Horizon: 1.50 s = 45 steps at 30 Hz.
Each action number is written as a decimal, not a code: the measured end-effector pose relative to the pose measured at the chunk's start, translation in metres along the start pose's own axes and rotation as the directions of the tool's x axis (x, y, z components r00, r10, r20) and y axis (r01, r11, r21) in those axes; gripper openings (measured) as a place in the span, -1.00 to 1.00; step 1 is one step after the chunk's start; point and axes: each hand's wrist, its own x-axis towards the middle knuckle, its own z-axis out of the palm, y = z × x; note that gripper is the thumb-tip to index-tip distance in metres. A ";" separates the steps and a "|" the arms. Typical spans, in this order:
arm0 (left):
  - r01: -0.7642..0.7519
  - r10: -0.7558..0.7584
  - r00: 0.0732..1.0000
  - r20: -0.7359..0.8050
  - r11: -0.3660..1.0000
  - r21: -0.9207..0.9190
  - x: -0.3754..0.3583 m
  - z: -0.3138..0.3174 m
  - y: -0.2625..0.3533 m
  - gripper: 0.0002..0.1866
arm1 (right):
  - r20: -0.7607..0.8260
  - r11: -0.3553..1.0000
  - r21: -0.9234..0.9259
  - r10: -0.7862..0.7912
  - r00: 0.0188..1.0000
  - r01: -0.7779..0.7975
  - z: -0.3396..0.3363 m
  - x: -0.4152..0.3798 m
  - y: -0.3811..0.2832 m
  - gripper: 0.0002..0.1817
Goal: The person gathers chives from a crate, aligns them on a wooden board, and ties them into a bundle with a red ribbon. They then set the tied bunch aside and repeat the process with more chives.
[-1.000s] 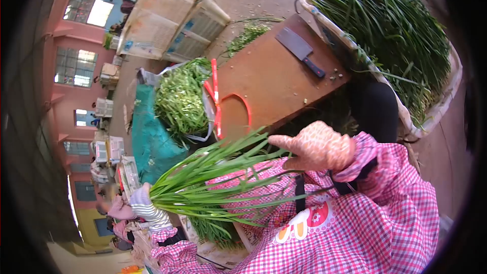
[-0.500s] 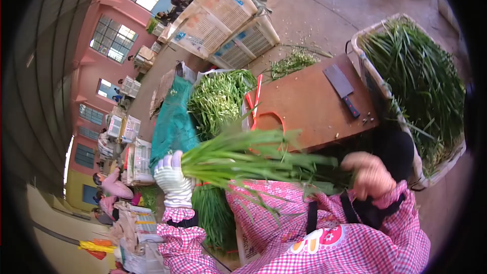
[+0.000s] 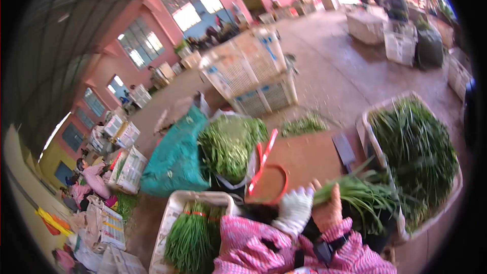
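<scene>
My left hand, in a whitish striped glove, is beside my right hand at the front edge of the brown board. Its fingers are stretched out, close to the end of a bunch of long green leaves. Bare-skinned, my right hand has that bunch between its thumb and fingers, and the leaves fan out to the right. A cleaver lies on the board behind the bunch. Red strips and a red loop lie at the board's left edge.
A basket of loose leaves stands at the right. Tied bunches fill a white crate at the lower left. Beyond them are a teal sack, a bag of greens and stacked crates. People work farther off.
The view has turned and shifted. My left hand has moved right, next to my right hand. The leaf bunch, earlier in my left hand, is now in my right hand over the board's front right.
</scene>
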 end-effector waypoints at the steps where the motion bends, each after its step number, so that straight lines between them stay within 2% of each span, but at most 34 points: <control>1: 0.007 -0.003 0.998 0.058 0.998 -0.065 -0.005 0.008 0.006 -0.89 | -0.123 0.997 0.074 -0.012 0.992 0.022 -0.010 0.007 -0.008 -0.41; 2: 0.018 -0.001 0.993 0.121 0.990 -0.136 -0.008 0.014 0.011 -0.87 | -0.208 0.993 0.053 -0.090 0.974 0.103 -0.016 0.015 -0.014 -0.46; 5: 0.072 0.000 0.965 0.262 0.962 -0.264 -0.012 0.026 0.019 -0.82 | -0.184 0.986 -0.022 -0.165 0.969 0.164 -0.007 0.028 -0.031 -0.53; 7: 0.088 -0.025 0.978 0.208 0.951 -0.296 -0.016 0.036 0.016 -0.80 | -0.257 0.912 -0.382 -0.264 0.929 0.153 -0.005 0.037 -0.039 -0.70; 8: 0.098 -0.051 0.987 0.149 0.941 -0.324 -0.019 0.040 0.015 -0.78 | -0.283 0.908 -0.394 -0.269 0.921 0.144 0.004 0.038 -0.043 -0.70; 9: 0.124 -0.075 0.986 0.151 0.932 -0.340 -0.021 0.043 0.008 -0.75 | -0.220 0.858 -0.485 -0.307 0.926 0.169 0.022 0.042 -0.047 -0.74; 10: 0.150 -0.092 0.982 0.163 0.906 -0.395 -0.025 0.045 -0.003 -0.83 | -0.159 0.798 -0.572 -0.334 0.929 0.189 0.039 0.047 -0.052 -0.78; 11: 0.250 -0.142 0.924 0.355 0.927 -0.280 -0.027 0.065 -0.009 -0.88 | -0.082 0.751 -0.616 -0.362 0.929 0.238 0.052 0.054 -0.059 -0.79; 12: 0.253 -0.178 0.948 0.264 0.924 -0.287 -0.040 0.082 -0.025 -0.87 | -0.014 0.698 -0.660 -0.381 0.925 0.278 0.061 0.059 -0.067 -0.79; 14: 0.325 -0.222 0.917 0.332 0.898 -0.297 -0.050 0.100 -0.054 -0.85 | -0.064 0.688 -0.696 -0.346 0.936 0.207 0.074 0.068 -0.082 -0.44; 15: 0.405 -0.298 0.886 0.355 0.870 -0.282 -0.049 0.107 -0.065 -0.83 | 0.005 0.635 -0.728 -0.372 0.928 0.259 0.080 0.075 -0.083 -0.40; 16: 0.436 -0.349 0.890 0.293 0.839 -0.325 -0.051 0.123 -0.077 -0.80 | 0.098 0.581 -0.746 -0.387 0.917 0.325 0.086 0.083 -0.082 -0.35; 17: 0.511 -0.416 0.853 0.316 0.791 -0.337 -0.049 0.136 -0.086 -0.75 | 0.079 0.569 -0.763 -0.387 0.919 0.305 0.088 0.088 -0.080 -0.35; 18: 0.522 -0.456 0.852 0.259 0.776 -0.354 -0.051 0.156 -0.095 -0.68 | 0.153 0.540 -0.754 -0.410 0.899 0.374 0.089 0.096 -0.076 -0.33; 19: 0.528 -0.474 0.849 0.233 0.761 -0.377 -0.046 0.163 -0.102 -0.64 | 0.228 0.513 -0.735 -0.429 0.874 0.443 0.088 0.106 -0.074 -0.31; 20: 0.533 -0.494 0.845 0.205 0.747 -0.397 -0.040 0.171 -0.108 -0.60 | 0.219 0.514 -0.741 -0.423 0.879 0.432 0.081 0.116 -0.072 -0.31; 22: 0.545 -0.489 0.839 0.240 0.745 -0.386 -0.030 0.183 -0.109 -0.57 | 0.336 0.431 -0.751 -0.403 0.851 0.500 0.055 0.135 -0.069 -0.33; 23: 0.549 -0.458 0.833 0.310 0.754 -0.360 -0.027 0.186 -0.104 -0.56 | 0.348 0.421 -0.764 -0.370 0.861 0.490 0.041 0.141 -0.070 -0.31; 25: 0.545 -0.409 0.818 0.404 0.776 -0.318 -0.026 0.201 -0.095 -0.56 | 0.312 0.285 -0.854 -0.390 0.866 0.436 0.013 0.154 -0.065 -0.30; 26: 0.549 -0.406 0.813 0.418 0.773 -0.317 -0.024 0.205 -0.090 -0.56 | 0.288 0.200 -0.900 -0.394 0.873 0.388 -0.005 0.161 -0.063 -0.30; 28: 0.557 -0.398 0.758 0.518 0.807 -0.195 -0.021 0.210 -0.081 -0.59 | 0.170 0.139 -0.960 -0.397 0.902 0.242 -0.036 0.169 -0.058 -0.35; 29: 0.528 -0.393 0.797 0.458 0.822 -0.214 -0.022 0.215 -0.078 -0.70 | 0.163 0.202 -0.945 -0.389 0.907 0.257 -0.054 0.177 -0.055 -0.41; 30: 0.531 -0.393 0.794 0.465 0.819 -0.215 -0.022 0.222 -0.077 -0.70 | 0.158 0.199 -0.948 -0.387 0.909 0.250 -0.063 0.179 -0.060 -0.41; 32: 0.431 -0.315 0.887 0.337 0.827 -0.361 -0.020 0.232 -0.075 -0.80 | -0.003 0.261 -0.954 -0.500 0.866 0.147 -0.042 0.182 -0.059 -0.51; 33: 0.394 -0.333 0.918 0.214 0.821 -0.414 -0.013 0.235 -0.070 -0.83 | 0.025 0.254 -0.948 -0.540 0.841 0.191 -0.044 0.186 -0.065 -0.54; 34: 0.389 -0.327 0.920 0.214 0.817 -0.425 -0.001 0.233 -0.068 -0.83 | 0.027 0.245 -0.950 -0.548 0.836 0.192 -0.035 0.186 -0.070 -0.54; 36: 0.205 -0.234 0.972 0.004 0.843 -0.498 0.023 0.229 -0.061 -0.85 | 0.029 0.283 -0.936 -0.532 0.846 0.210 -0.007 0.181 -0.083 -0.52; 37: 0.152 -0.192 0.981 -0.025 0.844 -0.515 0.034 0.229 -0.056 -0.84 | 0.044 0.264 -0.941 -0.524 0.851 0.211 -0.004 0.181 -0.092 -0.47; 38: 0.153 -0.193 0.981 -0.023 0.839 -0.523 0.036 0.235 -0.050 -0.84 | 0.045 0.256 -0.944 -0.527 0.849 0.208 0.006 0.178 -0.094 -0.47; 40: 0.109 -0.156 0.987 -0.046 0.845 -0.524 0.039 0.254 -0.040 -0.84 | 0.050 0.393 -0.880 -0.481 0.875 0.266 0.034 0.170 -0.094 -0.44; 41: 0.131 -0.162 0.987 -0.011 0.836 -0.533 0.035 0.258 -0.035 -0.84 | 0.043 0.414 -0.871 -0.473 0.880 0.265 0.048 0.166 -0.089 -0.38; 42: 0.135 -0.165 0.986 -0.007 0.833 -0.537 0.030 0.262 -0.029 -0.84 | 0.041 0.410 -0.874 -0.472 0.881 0.261 0.058 0.162 -0.086 -0.38; 44: 0.177 -0.221 0.975 -0.006 0.797 -0.577 0.022 0.263 -0.020 -0.81 | 0.125 0.342 -0.912 -0.290 0.949 0.225 0.067 0.156 -0.080 -0.49; 45: 0.225 -0.239 0.969 0.061 0.757 -0.613 0.016 0.263 -0.017 -0.73 | 0.048 0.373 -0.917 -0.253 0.966 0.143 0.065 0.154 -0.076 -0.28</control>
